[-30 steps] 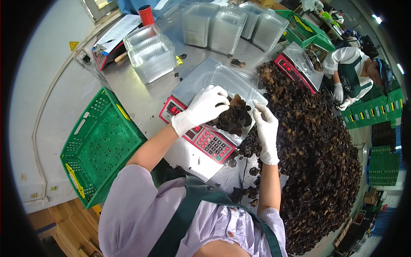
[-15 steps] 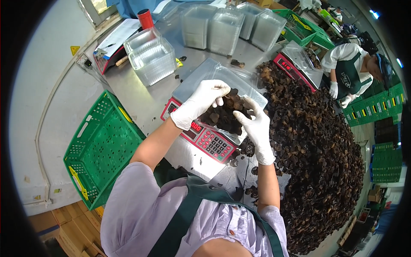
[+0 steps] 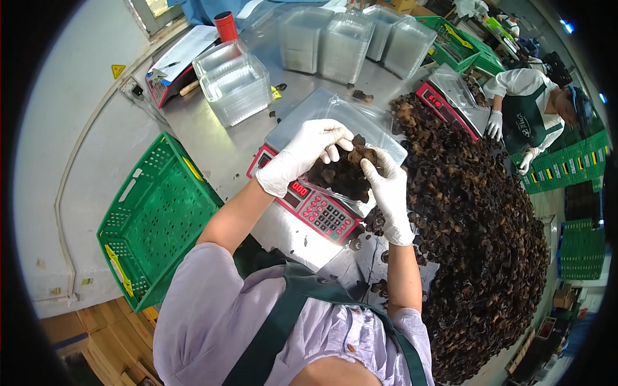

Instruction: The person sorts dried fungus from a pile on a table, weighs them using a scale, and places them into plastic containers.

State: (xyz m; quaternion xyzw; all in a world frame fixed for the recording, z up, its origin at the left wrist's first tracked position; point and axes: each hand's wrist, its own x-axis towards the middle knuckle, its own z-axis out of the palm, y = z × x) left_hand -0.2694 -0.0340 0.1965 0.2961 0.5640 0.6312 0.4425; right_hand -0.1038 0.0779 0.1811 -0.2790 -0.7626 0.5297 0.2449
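Both of my hands wear white gloves and come together over a digital scale (image 3: 325,215) with a red rim and a lit display. A clear plastic tray (image 3: 299,122) sits on the scale, and dark dried wood ear mushrooms (image 3: 340,179) lie in it below my fingers. My left hand (image 3: 308,153) pinches a brown wood ear piece (image 3: 360,153) by its left side. On the other side, the thumb and fingers of my right hand (image 3: 388,190) close on the same piece. The fingertips partly cover it.
A large heap of wood ears (image 3: 470,251) spreads on my right. Stacked clear trays (image 3: 235,90) and more tray stacks (image 3: 347,48) stand farther back. At my left is a green crate (image 3: 164,219). A co-worker (image 3: 531,109) stands at far right beside another red scale (image 3: 447,110).
My hands have drawn closer together, and my right fingers now meet the wood ear piece. At far right, the co-worker's hands have moved apart. The view has shifted slightly.
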